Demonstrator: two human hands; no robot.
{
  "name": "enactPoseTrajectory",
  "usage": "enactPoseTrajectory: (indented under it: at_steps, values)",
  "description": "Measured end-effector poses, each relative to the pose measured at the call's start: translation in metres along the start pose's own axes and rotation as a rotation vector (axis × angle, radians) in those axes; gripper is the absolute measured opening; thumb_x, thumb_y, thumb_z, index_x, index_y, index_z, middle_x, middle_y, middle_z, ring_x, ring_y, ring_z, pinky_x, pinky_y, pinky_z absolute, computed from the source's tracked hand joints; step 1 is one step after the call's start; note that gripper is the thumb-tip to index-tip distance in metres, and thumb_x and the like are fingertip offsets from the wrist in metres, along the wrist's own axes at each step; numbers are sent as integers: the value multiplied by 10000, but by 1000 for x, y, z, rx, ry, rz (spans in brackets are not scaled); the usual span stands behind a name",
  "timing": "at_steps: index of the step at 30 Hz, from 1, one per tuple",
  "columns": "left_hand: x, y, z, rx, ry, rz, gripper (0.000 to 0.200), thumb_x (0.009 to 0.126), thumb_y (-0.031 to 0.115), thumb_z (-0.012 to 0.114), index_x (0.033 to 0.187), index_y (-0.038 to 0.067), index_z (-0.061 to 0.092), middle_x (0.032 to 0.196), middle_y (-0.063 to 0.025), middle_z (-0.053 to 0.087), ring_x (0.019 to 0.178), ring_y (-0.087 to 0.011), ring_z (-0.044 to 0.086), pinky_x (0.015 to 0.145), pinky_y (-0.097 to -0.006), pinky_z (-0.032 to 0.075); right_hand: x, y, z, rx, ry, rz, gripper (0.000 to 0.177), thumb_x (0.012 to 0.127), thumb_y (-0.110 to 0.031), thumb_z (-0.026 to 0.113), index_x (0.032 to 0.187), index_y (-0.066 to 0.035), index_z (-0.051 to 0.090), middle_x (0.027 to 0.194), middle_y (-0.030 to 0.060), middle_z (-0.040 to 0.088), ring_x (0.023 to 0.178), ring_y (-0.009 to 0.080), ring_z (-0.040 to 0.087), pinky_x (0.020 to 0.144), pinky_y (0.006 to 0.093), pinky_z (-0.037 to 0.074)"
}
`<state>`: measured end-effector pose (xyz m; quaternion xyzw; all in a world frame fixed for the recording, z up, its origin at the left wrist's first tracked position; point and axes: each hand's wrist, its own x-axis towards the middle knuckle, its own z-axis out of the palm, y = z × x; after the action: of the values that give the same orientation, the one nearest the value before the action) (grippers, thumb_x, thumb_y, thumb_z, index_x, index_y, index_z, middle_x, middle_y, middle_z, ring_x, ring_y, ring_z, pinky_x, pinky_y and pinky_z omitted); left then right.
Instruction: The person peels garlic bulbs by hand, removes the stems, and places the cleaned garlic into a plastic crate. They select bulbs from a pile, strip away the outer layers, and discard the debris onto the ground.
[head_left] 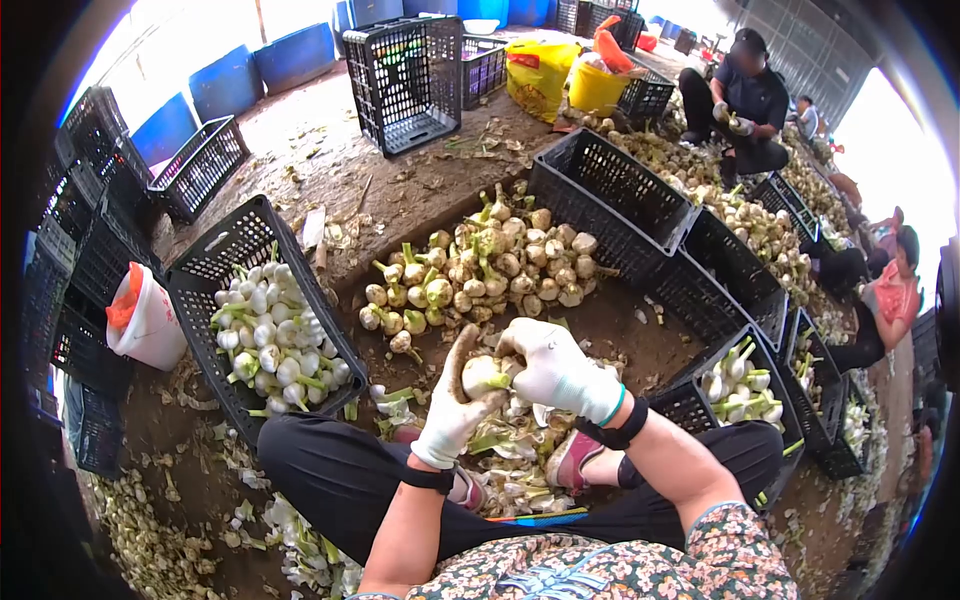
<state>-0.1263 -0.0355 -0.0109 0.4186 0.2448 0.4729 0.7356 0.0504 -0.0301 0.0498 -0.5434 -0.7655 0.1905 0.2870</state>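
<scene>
Both of my hands wear whitish gloves and meet in front of my lap around one garlic bulb (482, 374). My left hand (450, 400) cups the bulb from the left, its thumb and fingers against it. From the right, my right hand (548, 362) has bent fingers on the bulb's upper side. Just beyond the hands lies a pile of brownish unpeeled bulbs (490, 265) on the ground. Peeled white bulbs (270, 330) with green stubs fill part of a black crate (205, 262) on the left. Loose skins (510, 480) lie between my shoes.
More black crates (690, 310) line the right side, one holding white bulbs (742, 385). A white bucket (150, 335) stands at the left. Farther back are a tall crate (405, 85), yellow bags (540, 75), a crouching person (748, 95) and another seated person (893, 295).
</scene>
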Motion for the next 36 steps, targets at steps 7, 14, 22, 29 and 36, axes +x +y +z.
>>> enactPoseTrajectory:
  at_steps: [7, 14, 22, 29, 36]
  values:
    - [14, -28, 2, -155, 489, 120, 400, 838, -14, 752, 1205, 32, 599, 1106, -53, 669, 1002, -146, 633, 906, -285, 527, -15, -7, 44, 173, 177, 201, 212, 760, -118, 679, 948, -23, 652, 922, 183, 639, 897, 375, 626, 800, 438, 500]
    - [14, -38, -15, -105, 540, 112, 237, 934, 70, 672, 1159, -1, 648, 1111, -47, 674, 974, -124, 621, 894, -273, 511, -4, 28, 53, -14, 250, 235, 214, 740, -146, 696, 905, -26, 634, 892, 179, 619, 868, 377, 616, 773, 440, 496]
    - [17, -32, -26, -615, 284, 110, 376, 973, 224, 607, 1275, 6, 560, 1306, -124, 604, 1175, -257, 601, 1008, -385, 510, -14, 99, 70, 58, 262, 613, 195, 787, -116, 658, 946, -3, 675, 907, 187, 698, 852, 343, 673, 772, 381, 524]
    - [23, -39, -46, -923, 344, 62, 339, 982, 308, 574, 1219, 65, 590, 1241, -150, 632, 1154, -320, 602, 1037, -549, 470, -18, 110, 80, 126, 79, 547, 576, 874, -66, 663, 1419, -36, 481, 1238, 135, 646, 1103, 174, 609, 934, 292, 479]
    - [20, -37, -50, -947, 433, 4, 317, 979, 314, 571, 1172, 66, 607, 1257, -155, 623, 1174, -326, 590, 1050, -518, 463, 39, 29, 73, 716, -78, 285, 322, 841, -81, 744, 1148, -8, 680, 1027, 55, 702, 956, 129, 631, 877, 286, 503]
